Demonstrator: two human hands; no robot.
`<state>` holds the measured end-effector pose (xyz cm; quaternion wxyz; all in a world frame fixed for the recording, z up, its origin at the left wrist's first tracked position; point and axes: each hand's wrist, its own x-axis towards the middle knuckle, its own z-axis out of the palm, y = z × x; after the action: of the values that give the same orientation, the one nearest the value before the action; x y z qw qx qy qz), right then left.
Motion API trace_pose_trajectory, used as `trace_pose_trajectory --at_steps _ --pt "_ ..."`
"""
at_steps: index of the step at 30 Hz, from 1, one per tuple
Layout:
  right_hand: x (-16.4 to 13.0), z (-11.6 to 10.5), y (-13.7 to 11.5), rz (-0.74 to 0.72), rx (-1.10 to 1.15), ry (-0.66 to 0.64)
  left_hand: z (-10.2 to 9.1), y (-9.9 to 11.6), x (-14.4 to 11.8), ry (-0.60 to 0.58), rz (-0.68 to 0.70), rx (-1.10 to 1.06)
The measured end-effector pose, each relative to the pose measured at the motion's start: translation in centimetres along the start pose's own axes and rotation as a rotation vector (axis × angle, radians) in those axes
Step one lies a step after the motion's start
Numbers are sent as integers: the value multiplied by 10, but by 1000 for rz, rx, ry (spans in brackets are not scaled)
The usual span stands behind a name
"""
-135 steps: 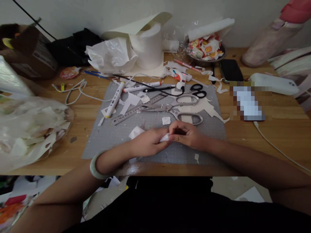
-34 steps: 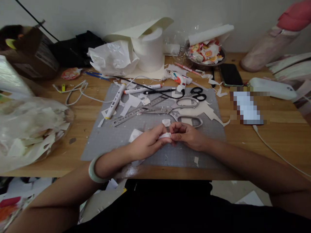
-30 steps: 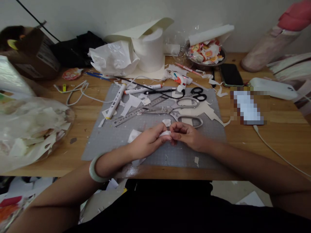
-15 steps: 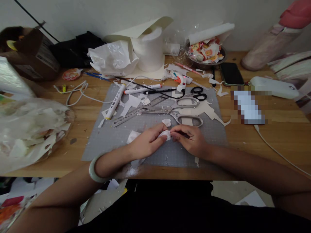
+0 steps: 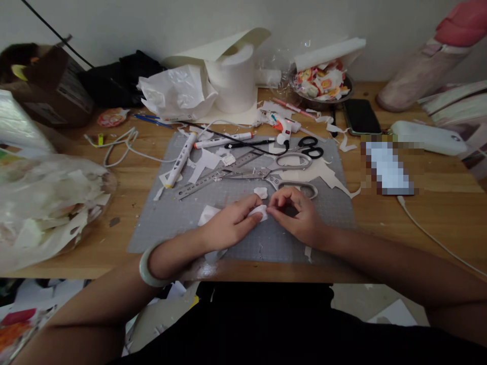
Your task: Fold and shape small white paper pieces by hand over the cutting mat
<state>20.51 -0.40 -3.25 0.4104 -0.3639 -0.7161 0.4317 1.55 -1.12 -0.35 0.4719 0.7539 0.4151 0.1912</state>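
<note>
White paper-like piece (image 5: 262,211) sits between hands, over grey mat (image 5: 285,248). Left hand (image 5: 233,222) pinches it, thumb against forefinger; right hand (image 5: 298,217) curls, thumb tip at piece's right edge, cannot tell whether gripping. Advisable: steady, light left pinch; small right fingertip moves along edge; gentle pressure, since thin material probably creases or tears easily.

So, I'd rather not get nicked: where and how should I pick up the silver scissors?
Probably by the far handle loop, approached from the right: the silver scissors lie with loops to the right and blades to the left, across the ruler. The near loop looks less free, partly hidden behind the right hand.
</note>
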Motion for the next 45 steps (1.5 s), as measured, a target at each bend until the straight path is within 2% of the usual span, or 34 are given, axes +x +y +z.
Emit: trace_pose_trajectory --at_steps 4,16,18,21,25,31,39,42,45 --pt "3 -3 0 -99 -37 -35 0 0 0 -4 9 7" --pt "3 -5 -3 -141 -91 -90 -1 -1 0 16 23 -7" --pt "3 -7 -3 -166 -62 -122 0 -1 0 7 11 -64" --pt "3 -9 -2 -182 -30 -166 1 0 0 -26 -63 -262" --pt "5 -8 1 -116 -32 -210 3 2 0 -82 -162 -501" --pt "8 -5 1 -97 7 -332 3 0 -1 -155 -118 -476" --pt "12 -7 0 180 461 -477 -4 6 -2 -196 -162 -551" --pt "11 -7 -2 247 512 -469 -5 9 -2 -177 -181 -571" --pt "8 -4 -3 239 471 -419 -3 11 -2 -161 -218 -589"
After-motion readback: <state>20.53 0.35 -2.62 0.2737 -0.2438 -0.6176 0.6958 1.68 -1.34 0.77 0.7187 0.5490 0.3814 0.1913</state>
